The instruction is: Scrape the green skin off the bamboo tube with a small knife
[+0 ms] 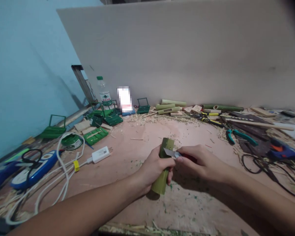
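Wrapped around a green bamboo tube (159,185) is my left hand (158,162), closed, with the tube tilted above the wooden tabletop (127,183). My right hand (199,160) grips a utility knife (171,152), its handle mostly hidden in the fingers. The knife's blade points left and lies over the upper part of the tube; whether its edge cuts in cannot be told. My left thumb rests close to the blade. Small green shavings are scattered below the hands.
On the left lie a white charger (100,155) with its cable, green miniature pieces (95,135) and a bottle (104,93). Bamboo pieces (169,109) line the back. Pliers (241,136), a dark cord (257,164) and a blue tool (285,150) lie on the right.
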`<state>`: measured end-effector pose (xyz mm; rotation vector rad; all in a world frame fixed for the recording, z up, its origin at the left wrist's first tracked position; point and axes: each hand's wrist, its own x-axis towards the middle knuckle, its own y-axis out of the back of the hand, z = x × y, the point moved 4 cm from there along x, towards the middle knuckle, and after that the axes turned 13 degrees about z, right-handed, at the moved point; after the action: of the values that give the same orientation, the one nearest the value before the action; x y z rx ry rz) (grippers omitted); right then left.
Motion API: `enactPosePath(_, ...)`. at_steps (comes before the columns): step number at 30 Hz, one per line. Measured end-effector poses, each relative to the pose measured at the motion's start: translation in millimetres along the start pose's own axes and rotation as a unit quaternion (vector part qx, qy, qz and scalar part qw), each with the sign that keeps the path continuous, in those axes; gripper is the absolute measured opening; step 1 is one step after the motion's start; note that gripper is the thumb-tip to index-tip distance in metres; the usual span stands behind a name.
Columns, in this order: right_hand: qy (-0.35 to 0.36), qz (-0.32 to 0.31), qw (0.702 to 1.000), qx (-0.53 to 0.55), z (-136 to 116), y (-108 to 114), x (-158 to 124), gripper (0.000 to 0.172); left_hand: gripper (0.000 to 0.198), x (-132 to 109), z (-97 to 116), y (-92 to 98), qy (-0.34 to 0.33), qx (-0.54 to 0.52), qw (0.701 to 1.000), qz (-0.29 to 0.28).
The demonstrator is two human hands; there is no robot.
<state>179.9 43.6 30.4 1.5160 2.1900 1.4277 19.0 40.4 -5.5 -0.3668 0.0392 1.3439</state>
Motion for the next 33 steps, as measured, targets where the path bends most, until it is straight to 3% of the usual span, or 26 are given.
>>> enactPosePath(6,0.017,-0.002,1.000,0.016,-9.3,3.0,1.3,0.037,0.018,-2.3,1.1,-3.6,0.002,0.016,1.000,-0.014)
enactPosePath(15,0.028,0.011,1.000,-0.007,-8.0,-1.8,1.2,0.036,0.020,-1.6,2.1,-0.7,0.003,0.028,1.000,0.001)
enactPosePath(21,-0.060,0.135,0.988,-0.052,18.3,23.7,13.3,0.047,0.030,-10.4,-2.5,-7.1,0.023,0.043,0.999,-0.022)
enactPosePath(24,-0.079,0.170,0.980,-0.066,26.3,34.1,16.5,0.050,0.033,-10.6,-2.6,-7.8,0.027,0.041,0.999,-0.020)
enactPosePath(28,-0.065,0.149,0.985,-0.054,17.6,26.0,12.1,0.045,0.033,-3.3,-1.4,-2.4,0.023,0.038,0.999,0.004)
enactPosePath(33,-0.020,0.059,0.998,-0.022,-0.5,9.4,4.3,0.037,0.031,-0.7,-2.9,0.1,0.022,0.029,0.999,0.015)
